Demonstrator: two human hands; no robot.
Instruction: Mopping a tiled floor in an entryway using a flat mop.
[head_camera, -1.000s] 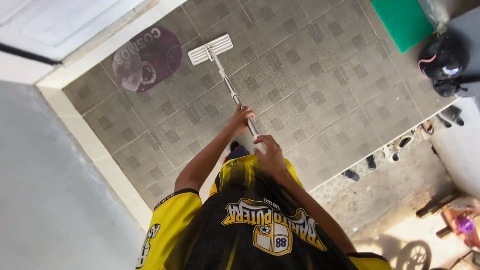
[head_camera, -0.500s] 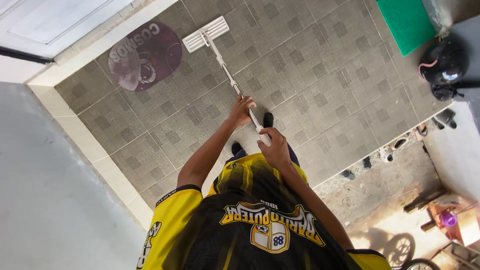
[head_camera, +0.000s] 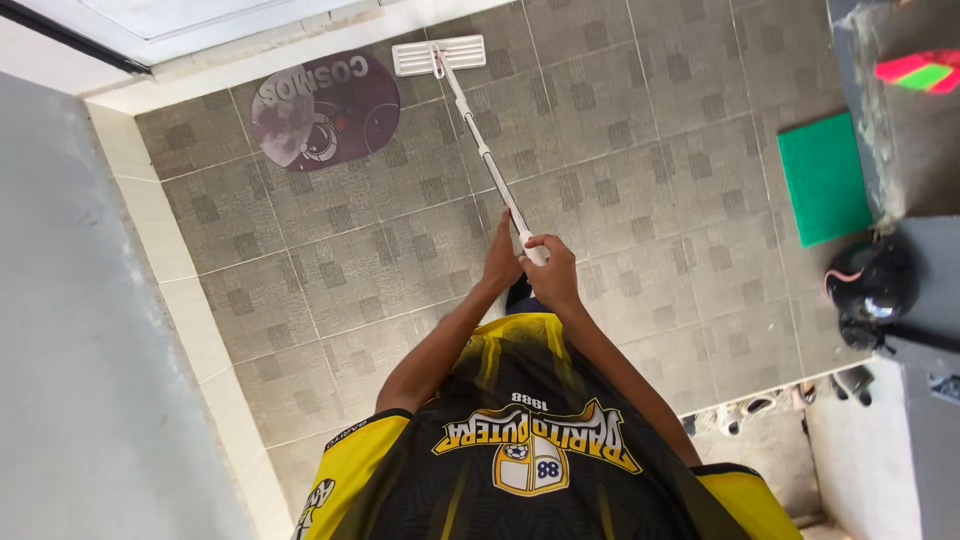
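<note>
Item: flat mop (head_camera: 470, 115), white, with a rectangular head (head_camera: 438, 55) and a long pale pole. The head lies flat on the grey tiled floor (head_camera: 620, 130) at the far end of the reach, close under the white door sill (head_camera: 290, 45) and just beside a round purple mat (head_camera: 325, 110). The pole slants back from the head to the person's hands.

Left hand (head_camera: 503, 262): closed around the pole a little below its top end. Right hand (head_camera: 551, 272): closed over the top end of the pole, touching the left hand, so both hands grip together.

Step in hand, as judged: a mopping stroke at full extension, arms stretched forward and the head pushed up to the sill.

Next move, as judged: it calls for a firm two-handed hold and the head kept flat on the tiles while it is drawn back or swung aside, clear of the mat's edge.

Surroundings: the person's yellow and black jersey (head_camera: 520, 450) fills the lower frame. A green mat (head_camera: 825, 175) lies on the floor to the right, a dark helmet (head_camera: 868, 290) near it, both well apart from the mop. A grey wall (head_camera: 70, 330) runs along the left.
</note>
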